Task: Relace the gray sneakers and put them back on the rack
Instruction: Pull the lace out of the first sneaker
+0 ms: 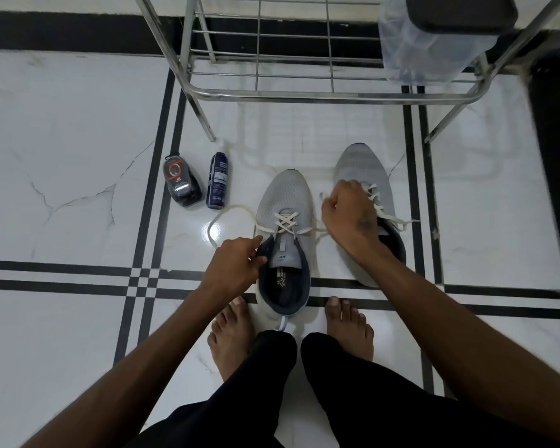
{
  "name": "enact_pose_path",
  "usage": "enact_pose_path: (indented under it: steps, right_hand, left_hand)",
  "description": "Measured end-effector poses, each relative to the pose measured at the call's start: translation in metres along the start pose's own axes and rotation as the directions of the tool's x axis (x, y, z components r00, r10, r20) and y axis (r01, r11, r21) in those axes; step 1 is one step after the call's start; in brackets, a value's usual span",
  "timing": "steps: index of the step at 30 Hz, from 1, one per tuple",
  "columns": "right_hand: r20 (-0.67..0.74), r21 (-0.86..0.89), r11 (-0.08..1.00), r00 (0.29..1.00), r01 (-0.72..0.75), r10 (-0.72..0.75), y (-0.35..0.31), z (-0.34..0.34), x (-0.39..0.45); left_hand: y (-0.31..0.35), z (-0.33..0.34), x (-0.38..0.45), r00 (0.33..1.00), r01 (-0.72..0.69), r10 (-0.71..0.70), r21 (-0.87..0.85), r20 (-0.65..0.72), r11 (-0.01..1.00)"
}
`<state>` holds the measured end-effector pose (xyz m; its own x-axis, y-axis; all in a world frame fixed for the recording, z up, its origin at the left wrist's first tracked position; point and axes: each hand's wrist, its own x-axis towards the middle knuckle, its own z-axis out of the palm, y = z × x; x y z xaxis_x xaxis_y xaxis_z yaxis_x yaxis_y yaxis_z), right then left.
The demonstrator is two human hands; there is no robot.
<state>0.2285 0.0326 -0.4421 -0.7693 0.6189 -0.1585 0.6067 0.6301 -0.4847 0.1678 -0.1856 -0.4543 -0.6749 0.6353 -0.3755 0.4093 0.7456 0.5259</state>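
Both gray sneakers stand on the white tiled floor [78, 130] in front of my bare feet, toes pointing at the rack [304, 93]. The near sneaker [285, 202] sits between my feet, laced only through its lower eyelets — one cream lace end [222, 218] loops out across the tile to its left. My left hand [232, 265] grips the dark collar at the tongue's left edge. My right hand [348, 211] is closed in a fist over the far sneaker [361, 163], pulling a lace; what exactly the fingers pinch is hidden. Left of the shoes lie two items — a dark polish container [180, 181] and a blue bottle [218, 181].
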Motion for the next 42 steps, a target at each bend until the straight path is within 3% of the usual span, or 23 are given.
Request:
enact_pose_path:
  steps: [3,8,11,14,16,18,19,21,22,23,24,26,27,29,30,32,34,36,38,40,42]
  right_hand:
    - [-0.001,0.111,0.989,0.996,-0.093,0.094,0.013,-0.002,-0.003]
    - [0.178,0.118,0.984,0.972,0.134,-0.154,-0.005,0.002,-0.040]
    - [0.320,0.098,0.990,0.939,0.100,-0.126,-0.012,0.018,-0.051]
    - [0.339,0.157,0.987,0.937,0.028,-0.080,-0.009,0.024,-0.049]
    - [0.346,0.174,0.985,0.936,-0.005,-0.057,-0.006,0.023,-0.046]
    - [0.346,0.157,0.987,0.938,-0.020,-0.036,-0.001,0.023,-0.044]
    - [0.341,0.150,0.988,0.940,-0.027,-0.026,0.002,0.022,-0.044]
    - [0.339,0.159,0.986,0.941,-0.041,-0.015,0.006,0.021,-0.043]
    - [0.345,0.170,0.985,0.938,-0.040,-0.021,0.007,0.021,-0.043]
    - [0.356,0.175,0.984,0.934,-0.030,-0.035,0.007,0.022,-0.043]
    - [0.365,0.173,0.985,0.930,-0.019,-0.046,0.005,0.023,-0.044]
    - [0.363,0.169,0.986,0.931,-0.014,-0.049,0.002,0.024,-0.044]
    - [0.353,0.161,0.987,0.935,-0.016,-0.042,0.001,0.024,-0.044]
    - [0.341,0.136,0.991,0.939,-0.019,-0.029,0.000,0.024,-0.044]
    - [0.337,0.128,0.992,0.941,-0.021,-0.023,0.000,0.024,-0.045]
    - [0.326,0.127,0.991,0.945,-0.032,-0.011,-0.001,0.023,-0.047]
    - [0.317,0.130,0.991,0.948,-0.036,-0.007,-0.002,0.023,-0.049]
    - [0.309,0.127,0.991,0.951,-0.042,0.001,0.000,0.021,-0.048]
    - [0.287,0.122,0.992,0.958,-0.041,0.004,0.004,0.020,-0.047]
    - [0.284,0.126,0.991,0.959,-0.043,0.006,0.008,0.019,-0.047]
    - [0.294,0.133,0.990,0.956,-0.041,0.000,0.009,0.018,-0.048]
  left_hand:
    - [0.003,-0.002,-0.002,1.000,0.001,-0.001,-0.011,0.006,1.000]
    - [0.020,-0.009,0.007,0.975,-0.080,0.086,0.037,-0.205,0.996]
    - [0.038,-0.008,0.033,0.986,-0.108,0.119,0.098,-0.118,0.989]
    - [0.048,-0.002,0.059,0.997,-0.070,0.079,0.296,-0.019,0.953]
    - [0.047,-0.001,0.070,0.997,-0.056,0.066,0.304,-0.025,0.951]
    - [0.037,-0.006,0.072,0.998,0.003,0.003,0.100,-0.066,0.995]
    - [0.030,-0.009,0.071,0.994,0.073,-0.083,-0.134,-0.071,0.988]
    - [0.013,-0.013,0.064,0.948,0.257,-0.319,-0.617,0.010,0.744]
    - [0.006,-0.011,0.059,0.917,0.304,-0.398,-0.696,0.028,0.650]
    - [0.000,-0.008,0.055,0.900,0.319,-0.434,-0.643,-0.024,0.696]
    - [-0.003,-0.005,0.052,0.906,0.292,-0.404,-0.502,-0.127,0.814]
    - [0.008,-0.003,0.047,0.940,0.089,-0.130,-0.142,-0.315,0.986]
    - [0.019,-0.006,0.046,0.945,-0.058,0.044,-0.033,-0.325,0.998]
    - [0.040,-0.009,0.051,0.959,-0.204,0.239,0.215,-0.153,0.955]
    - [0.047,-0.009,0.054,0.971,-0.200,0.233,0.356,-0.051,0.913]
    - [0.052,-0.013,0.059,0.986,-0.148,0.167,0.532,0.012,0.834]
    - [0.047,-0.018,0.062,0.989,-0.106,0.140,0.471,-0.038,0.876]
    - [0.033,-0.028,0.062,0.989,-0.035,0.065,0.211,-0.136,0.977]
    - [0.006,-0.043,0.062,0.974,0.110,-0.114,-0.030,-0.194,0.993]
    - [-0.023,-0.051,0.056,0.964,0.210,-0.201,0.036,-0.177,0.977]
    - [-0.029,-0.047,0.049,0.973,0.155,-0.118,0.184,-0.201,0.970]
